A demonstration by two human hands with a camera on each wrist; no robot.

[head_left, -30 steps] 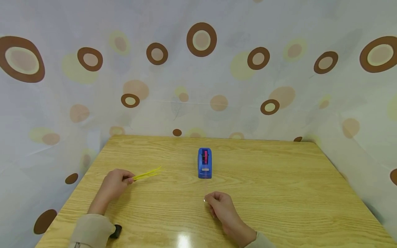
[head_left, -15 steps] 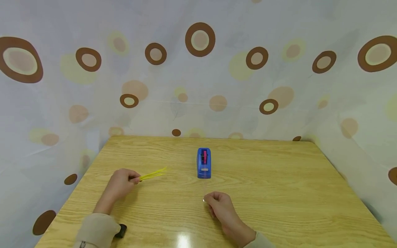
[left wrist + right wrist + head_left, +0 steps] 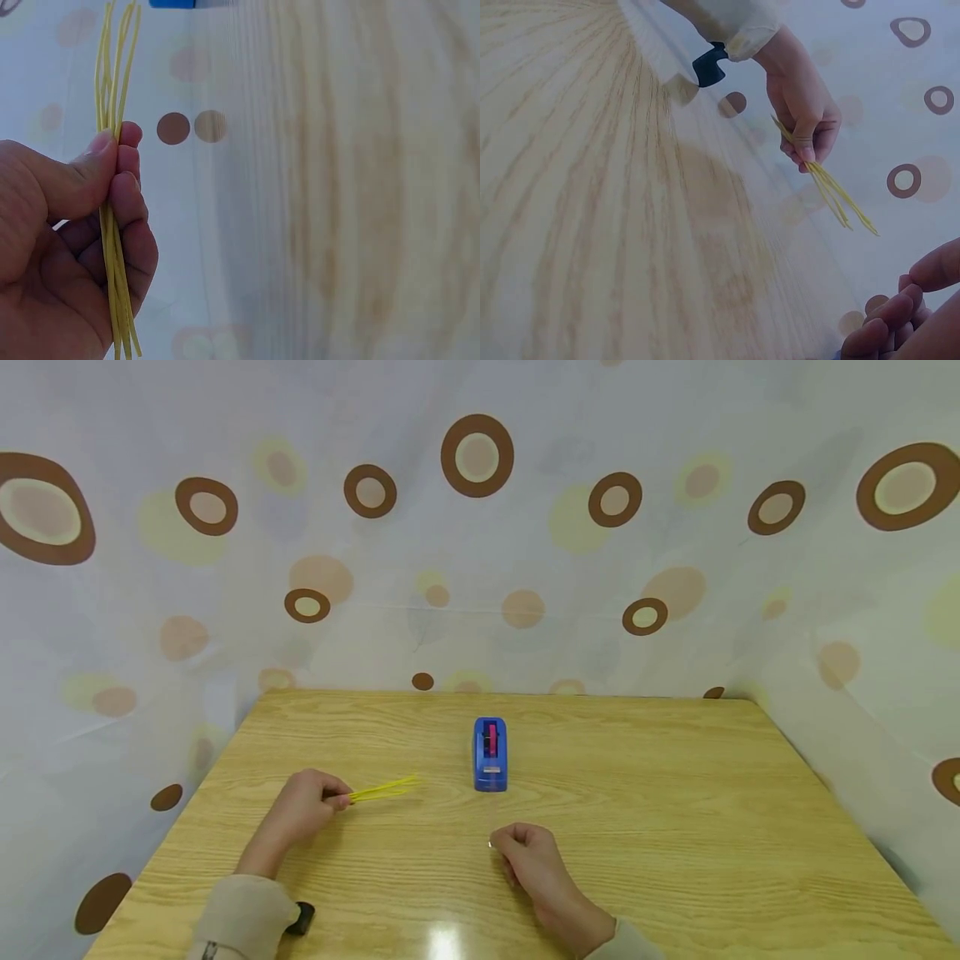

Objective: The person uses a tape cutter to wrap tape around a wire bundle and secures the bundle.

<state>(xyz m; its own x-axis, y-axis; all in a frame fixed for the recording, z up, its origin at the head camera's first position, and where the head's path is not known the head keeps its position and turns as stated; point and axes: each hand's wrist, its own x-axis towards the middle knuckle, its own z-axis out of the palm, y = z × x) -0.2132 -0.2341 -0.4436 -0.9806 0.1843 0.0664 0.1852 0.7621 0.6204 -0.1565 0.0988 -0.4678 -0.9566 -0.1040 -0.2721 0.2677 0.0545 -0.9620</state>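
Note:
In the head view, my left hand (image 3: 303,810) pinches a bundle of thin yellow strands (image 3: 384,788) between thumb and fingers, their free ends pointing right. The left wrist view shows several limp strands (image 3: 114,247) running down past the palm. My right hand (image 3: 536,864) pinches the end of a faint clear tape strip (image 3: 492,814). That strip stretches toward me from a blue tape dispenser (image 3: 491,777) with a pink core. Strand tips and tape are apart. In the right wrist view, the right hand (image 3: 922,319) has thumb and forefinger together; the tape is not discernible there.
A wood-grain table (image 3: 675,810) carries the dispenser near its middle. Pale cloth with brown rings (image 3: 480,543) hangs behind and at both sides. A dark strap (image 3: 302,918) sticks out at the left cuff.
My left hand has moved right with the yellow strands, closer to the tape. The right hand holds nearly the same place, and the view has turned slightly.

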